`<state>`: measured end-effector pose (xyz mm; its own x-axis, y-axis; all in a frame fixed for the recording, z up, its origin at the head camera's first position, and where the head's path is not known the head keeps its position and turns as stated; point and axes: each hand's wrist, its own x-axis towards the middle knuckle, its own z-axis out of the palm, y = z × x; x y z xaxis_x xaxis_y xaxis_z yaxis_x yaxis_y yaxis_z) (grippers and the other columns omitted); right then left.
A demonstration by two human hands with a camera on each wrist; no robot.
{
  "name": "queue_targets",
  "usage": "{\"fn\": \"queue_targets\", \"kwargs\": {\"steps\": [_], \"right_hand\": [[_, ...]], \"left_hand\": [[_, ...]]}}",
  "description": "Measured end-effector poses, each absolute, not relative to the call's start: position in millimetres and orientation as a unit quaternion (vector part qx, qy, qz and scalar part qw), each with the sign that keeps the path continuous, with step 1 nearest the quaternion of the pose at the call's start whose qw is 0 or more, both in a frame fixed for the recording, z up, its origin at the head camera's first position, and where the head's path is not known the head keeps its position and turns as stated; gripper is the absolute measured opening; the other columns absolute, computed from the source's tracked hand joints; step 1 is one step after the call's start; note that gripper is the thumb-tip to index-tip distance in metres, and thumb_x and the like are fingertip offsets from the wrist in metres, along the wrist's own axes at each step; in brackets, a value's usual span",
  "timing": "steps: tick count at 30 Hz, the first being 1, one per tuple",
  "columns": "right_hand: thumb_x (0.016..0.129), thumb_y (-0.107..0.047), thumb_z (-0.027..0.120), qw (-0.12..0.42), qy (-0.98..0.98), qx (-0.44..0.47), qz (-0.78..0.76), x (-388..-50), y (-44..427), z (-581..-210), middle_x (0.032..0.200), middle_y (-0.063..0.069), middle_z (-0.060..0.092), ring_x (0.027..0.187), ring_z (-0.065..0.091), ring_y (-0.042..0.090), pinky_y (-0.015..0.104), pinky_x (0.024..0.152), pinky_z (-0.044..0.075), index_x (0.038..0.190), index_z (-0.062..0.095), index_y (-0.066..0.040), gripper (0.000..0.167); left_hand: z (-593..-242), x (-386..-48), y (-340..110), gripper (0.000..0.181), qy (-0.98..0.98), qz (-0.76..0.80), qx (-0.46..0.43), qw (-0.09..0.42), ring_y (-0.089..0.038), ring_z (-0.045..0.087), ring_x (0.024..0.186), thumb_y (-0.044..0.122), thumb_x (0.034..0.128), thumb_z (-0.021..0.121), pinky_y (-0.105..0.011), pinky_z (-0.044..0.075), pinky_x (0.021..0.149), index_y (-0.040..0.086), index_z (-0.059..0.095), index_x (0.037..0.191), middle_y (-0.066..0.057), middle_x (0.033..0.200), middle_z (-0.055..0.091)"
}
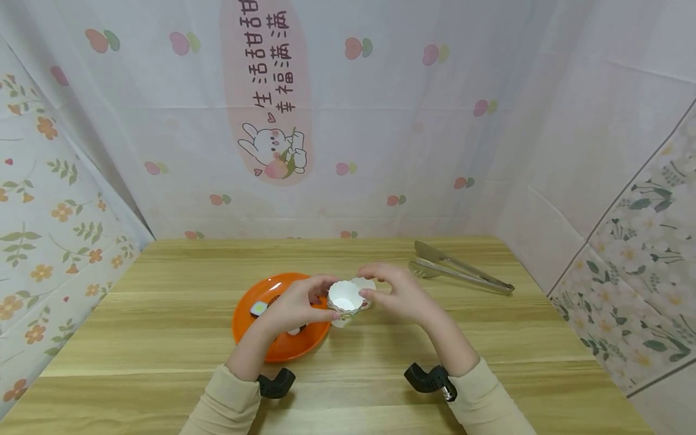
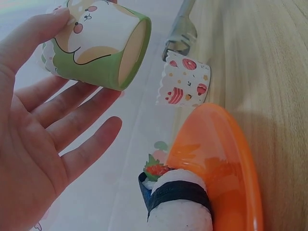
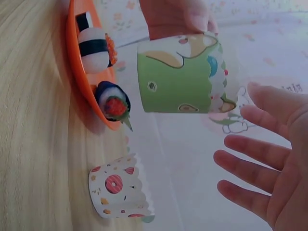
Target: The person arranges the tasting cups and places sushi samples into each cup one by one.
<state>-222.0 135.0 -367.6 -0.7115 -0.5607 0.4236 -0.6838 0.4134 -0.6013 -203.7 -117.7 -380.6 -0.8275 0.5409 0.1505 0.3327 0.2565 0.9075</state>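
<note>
Green printed cup [image 3: 180,77], one, roughly upright above the worktop [image 1: 179,338], beside the orange plate's far-right side. Head view gives mainly its white inside; wrist views add the printed animal and layered scalloped edges at the mouth, though whether another cup nests inside cannot be told. Left hand [image 1: 296,308] pinches it, thumb on one side, fingers on the other, little finger stretched out apart. Right hand [image 1: 402,293] at the rim, fingers spread and loosely bent, apart from the cup in its own wrist view. Second cup [image 3: 118,187], one, white with doughnut print, standing on the worktop near the plate; mostly hidden from the head camera. Orange plate [image 1: 247,332], one, with at least three sushi pieces [image 3: 94,48]; red topping and leaf plain only in wrist views. Metal tongs [image 1: 462,275], one pair, lying open rightward. Both forearms reach inward, sleeves [image 1: 228,396] beige.
</note>
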Motion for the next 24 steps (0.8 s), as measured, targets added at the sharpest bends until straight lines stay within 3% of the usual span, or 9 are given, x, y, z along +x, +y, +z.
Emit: {"fn": "queue_targets", "kwargs": {"steps": [8,17,24], "right_hand": [[0.088,-0.021,0.072,0.069,-0.839,0.392,0.371,-215,131,-365,0.121,0.005,0.063,0.118,0.055,0.026,0.047,0.096,0.045,0.114,0.07,-0.013,0.028],[0.087,-0.022,0.072,0.056,-0.842,0.404,0.355,-211,133,-367,0.122,0.003,0.063,0.115,0.056,0.021,0.04,0.092,0.048,0.112,0.07,-0.015,0.026],[0.083,-0.018,0.076,0.048,-0.84,0.41,0.353,-208,134,-370,0.124,0.007,0.061,0.114,0.057,0.024,0.036,0.084,0.052,0.11,0.072,-0.013,0.027]], "left_hand": [[-381,-204,-118,0.054,0.788,0.541,0.28,0.09,-0.021,0.058,0.1,0.017,0.0814,0.078,-0.038,0.05,0.084,0.009,0.057,0.13,-0.002,0.113,0.063],[-369,-196,-115,0.052,0.79,0.541,0.272,0.091,-0.029,0.057,0.102,0.005,0.0816,0.076,-0.047,0.048,0.087,0.002,0.056,0.13,-0.006,0.113,0.063],[-379,-202,-116,0.051,0.785,0.542,0.286,0.086,-0.024,0.057,0.102,0.01,0.0811,0.077,-0.045,0.049,0.088,0.004,0.058,0.128,-0.006,0.114,0.062]]}}
